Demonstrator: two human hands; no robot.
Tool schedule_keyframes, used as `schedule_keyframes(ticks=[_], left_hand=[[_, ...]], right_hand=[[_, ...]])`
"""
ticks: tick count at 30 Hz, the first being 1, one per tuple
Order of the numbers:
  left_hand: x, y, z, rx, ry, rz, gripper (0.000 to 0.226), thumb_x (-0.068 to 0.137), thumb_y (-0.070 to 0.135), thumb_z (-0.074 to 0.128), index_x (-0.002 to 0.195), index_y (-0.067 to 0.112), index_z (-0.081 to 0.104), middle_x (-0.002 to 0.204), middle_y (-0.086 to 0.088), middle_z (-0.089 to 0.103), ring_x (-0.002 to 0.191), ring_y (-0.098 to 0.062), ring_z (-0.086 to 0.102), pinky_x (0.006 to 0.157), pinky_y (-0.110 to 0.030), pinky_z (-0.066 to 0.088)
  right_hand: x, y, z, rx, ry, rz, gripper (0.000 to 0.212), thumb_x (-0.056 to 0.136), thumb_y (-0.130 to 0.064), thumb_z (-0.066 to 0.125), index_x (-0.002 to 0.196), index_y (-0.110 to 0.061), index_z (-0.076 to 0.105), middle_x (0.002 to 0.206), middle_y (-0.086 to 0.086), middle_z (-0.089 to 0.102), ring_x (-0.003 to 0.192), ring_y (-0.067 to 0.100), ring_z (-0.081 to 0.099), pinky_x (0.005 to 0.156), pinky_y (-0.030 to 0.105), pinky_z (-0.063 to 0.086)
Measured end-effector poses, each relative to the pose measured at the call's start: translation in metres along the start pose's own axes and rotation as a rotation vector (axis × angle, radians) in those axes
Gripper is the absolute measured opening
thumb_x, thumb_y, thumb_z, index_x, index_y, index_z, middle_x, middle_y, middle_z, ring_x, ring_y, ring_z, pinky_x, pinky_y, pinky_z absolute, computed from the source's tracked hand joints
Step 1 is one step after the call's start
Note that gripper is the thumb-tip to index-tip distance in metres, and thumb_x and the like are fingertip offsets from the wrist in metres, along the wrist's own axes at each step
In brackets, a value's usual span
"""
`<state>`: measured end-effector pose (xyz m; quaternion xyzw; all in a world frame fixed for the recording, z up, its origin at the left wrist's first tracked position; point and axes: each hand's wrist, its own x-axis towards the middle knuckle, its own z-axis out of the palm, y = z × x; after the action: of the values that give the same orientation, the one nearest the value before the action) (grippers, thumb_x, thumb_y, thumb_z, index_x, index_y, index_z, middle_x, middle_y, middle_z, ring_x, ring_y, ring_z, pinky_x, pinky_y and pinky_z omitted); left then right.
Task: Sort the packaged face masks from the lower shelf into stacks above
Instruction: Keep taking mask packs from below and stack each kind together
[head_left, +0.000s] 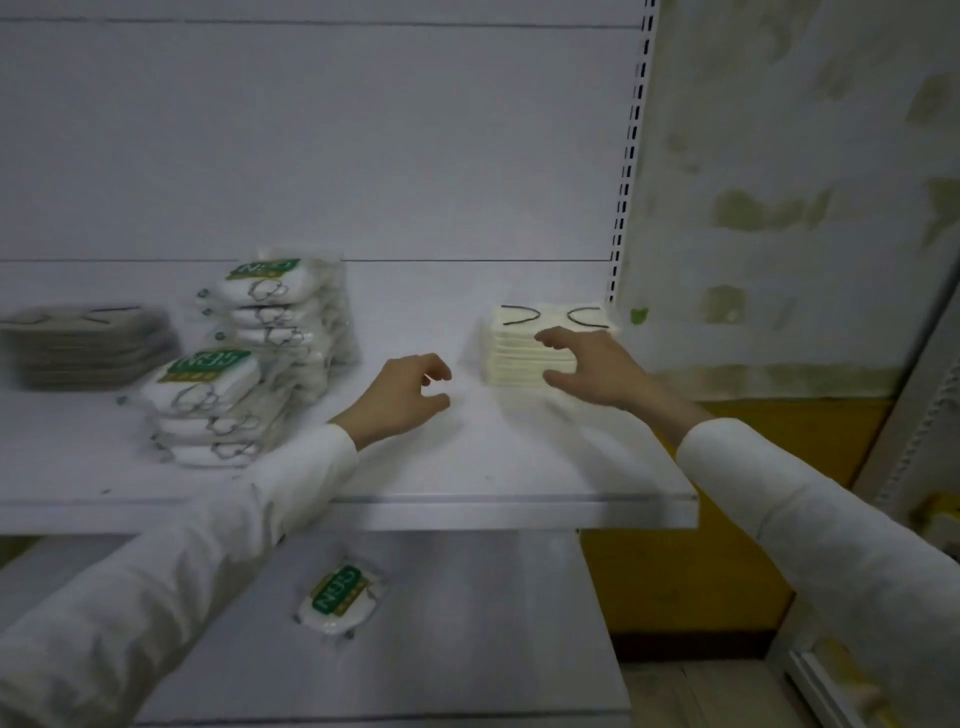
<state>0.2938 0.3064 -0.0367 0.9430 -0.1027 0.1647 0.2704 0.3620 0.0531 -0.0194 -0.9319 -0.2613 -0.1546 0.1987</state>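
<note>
On the upper shelf (519, 483), the right hand (587, 371) rests against the front of a cream stack of masks (524, 348) at about 1 o'clock, fingers spread apart on its side. The left hand (402, 397) hovers over bare shelf near the centre, fingers loosely curled and apart, holding nothing. Two stacks of green-labelled mask packs (249, 353) stand at 10 o'clock, with a grey stack (88, 345) at 9 o'clock. One green-labelled pack (337, 597) lies on the lower shelf (467, 649) at 6 o'clock.
</note>
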Motion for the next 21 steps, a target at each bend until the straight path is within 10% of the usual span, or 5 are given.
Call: schedule_keyframes(ticks=[12,21], left_hand=[[-0.171,-0.085,-0.022,0.038,-0.217,-0.122,0.009,0.085,0.013,0.063,0.093,0.017,0.067,0.087,0.006,0.068,0.077,-0.002,0.062,0.066,-0.005,0.044],[-0.225,-0.224,-0.007,0.038,-0.209,-0.471,0.008,0.086,0.011,0.063,0.089,0.017,0.066,0.09,0.002,0.064,0.078,-0.01,0.06,0.068,-0.012,0.04]], right_hand=[[-0.104,-0.118,0.117,0.002,-0.226,-0.824,0.03,0.085,-0.024,0.048,0.109,-0.017,0.066,0.09,0.001,0.071,0.076,0.019,0.066,0.059,0.025,0.051],[-0.084,-0.13,0.251,-0.114,-0.767,-0.368,0.038,0.096,-0.026,0.049,0.134,-0.021,0.05,0.126,0.002,0.059,0.114,0.019,0.053,0.09,0.026,0.044]])
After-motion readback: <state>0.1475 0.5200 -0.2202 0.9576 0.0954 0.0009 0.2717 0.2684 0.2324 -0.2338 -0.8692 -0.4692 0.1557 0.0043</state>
